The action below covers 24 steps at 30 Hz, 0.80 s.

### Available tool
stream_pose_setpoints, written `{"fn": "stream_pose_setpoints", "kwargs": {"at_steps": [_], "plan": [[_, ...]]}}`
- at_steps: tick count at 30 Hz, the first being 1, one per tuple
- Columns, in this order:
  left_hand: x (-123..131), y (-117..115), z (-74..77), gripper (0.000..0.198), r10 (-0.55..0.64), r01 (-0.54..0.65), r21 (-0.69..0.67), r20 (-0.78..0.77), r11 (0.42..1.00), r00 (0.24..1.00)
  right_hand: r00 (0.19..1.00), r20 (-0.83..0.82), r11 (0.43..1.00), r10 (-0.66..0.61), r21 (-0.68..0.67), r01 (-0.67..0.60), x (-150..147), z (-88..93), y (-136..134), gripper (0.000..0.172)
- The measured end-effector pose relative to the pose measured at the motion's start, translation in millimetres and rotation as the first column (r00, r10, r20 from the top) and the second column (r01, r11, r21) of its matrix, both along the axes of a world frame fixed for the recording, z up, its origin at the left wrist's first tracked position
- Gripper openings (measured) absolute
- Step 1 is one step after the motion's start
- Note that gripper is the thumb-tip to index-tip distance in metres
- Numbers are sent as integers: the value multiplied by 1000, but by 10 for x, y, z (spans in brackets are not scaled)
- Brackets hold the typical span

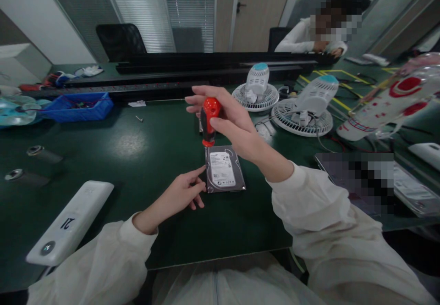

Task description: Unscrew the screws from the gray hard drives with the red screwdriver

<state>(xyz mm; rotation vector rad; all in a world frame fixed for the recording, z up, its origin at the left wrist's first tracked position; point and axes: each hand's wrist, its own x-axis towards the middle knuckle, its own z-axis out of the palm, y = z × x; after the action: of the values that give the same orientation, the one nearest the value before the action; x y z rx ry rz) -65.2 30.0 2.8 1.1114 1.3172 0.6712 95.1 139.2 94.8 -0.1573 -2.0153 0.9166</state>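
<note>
Screwdriver [207, 128] upright over the drive [222, 169], centre frame!
Right hand [237, 126] has thumb and finger clamped on the handle, above the drive's upper-left corner; left hand [182, 188], fingers apart, sets index and thumb against its left edge.

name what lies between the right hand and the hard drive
In the head view, a red screwdriver, held in the right hand, points down at the hard drive.
</note>
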Motion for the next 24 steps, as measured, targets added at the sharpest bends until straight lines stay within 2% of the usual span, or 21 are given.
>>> {"fn": "stream_pose_setpoints", "kwargs": {"at_steps": [2,4,9,12,14,18,19,24], "plan": [[-5,-2,-4,66,-1,1,3,2,1000,1000,999,31,999,25,-32,-24,14,6,25,43],[-13,-2,-16,67,-3,3,8,4,1000,1000,1000,15,1000,-20,-17,20,24,5,41,43],[-22,3,-39,67,-6,6,7,2,1000,1000,970,7,962,-241,135,238,41,20,31,35],[-18,3,-31,67,2,-2,-3,-3,1000,1000,966,52,953,-253,183,239,48,30,29,34],[-15,2,-23,67,6,-6,-3,0,1000,1000,982,75,975,-173,151,160,50,25,39,35],[-13,-2,-22,67,-1,1,0,9,1000,1000,999,38,999,37,2,-37,36,11,42,35],[-13,-3,-25,67,-2,2,2,9,1000,1000,999,18,999,32,-27,-32,29,9,34,36],[-11,-5,-34,66,3,-3,3,9,1000,1000,984,14,982,-176,-64,176,0,-29,8,39]]}}
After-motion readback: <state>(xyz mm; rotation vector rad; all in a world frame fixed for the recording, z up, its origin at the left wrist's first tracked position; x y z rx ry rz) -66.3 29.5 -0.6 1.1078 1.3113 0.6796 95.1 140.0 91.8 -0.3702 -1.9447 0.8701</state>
